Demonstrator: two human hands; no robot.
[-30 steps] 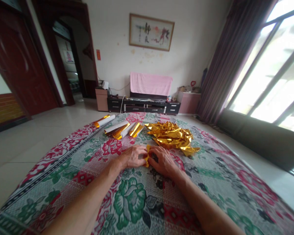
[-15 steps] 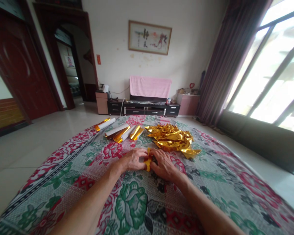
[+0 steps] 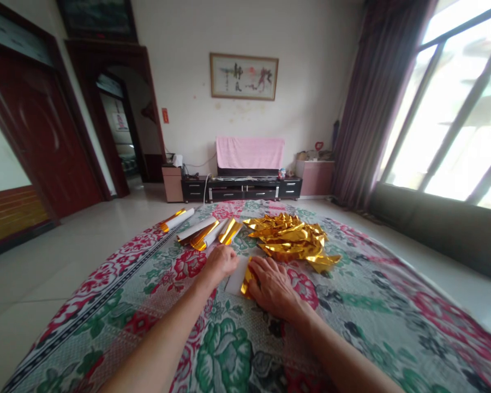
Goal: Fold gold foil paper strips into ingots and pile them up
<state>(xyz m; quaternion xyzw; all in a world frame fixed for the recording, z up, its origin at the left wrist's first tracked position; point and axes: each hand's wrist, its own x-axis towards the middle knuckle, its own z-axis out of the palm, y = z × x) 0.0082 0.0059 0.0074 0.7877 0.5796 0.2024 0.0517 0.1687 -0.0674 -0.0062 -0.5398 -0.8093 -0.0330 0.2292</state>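
Rolls (image 3: 197,229), gold heap (image 3: 292,237) beyond hands (image 3: 272,285)

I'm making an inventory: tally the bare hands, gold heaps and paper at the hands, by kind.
Bare hands, left hand and right hand: 2
Heap of creased, shiny gold foil: 1
White-and-gold paper sheet under the right hand: 1
Total: 4

A flowered cloth (image 3: 225,357) covers the rounded table (image 3: 372,322). On it lie loosely rolled gold-and-white sheets (image 3: 197,229), a heap of creased gold foil (image 3: 292,237) to their right, and, nearer, a white-and-gold sheet (image 3: 235,281).
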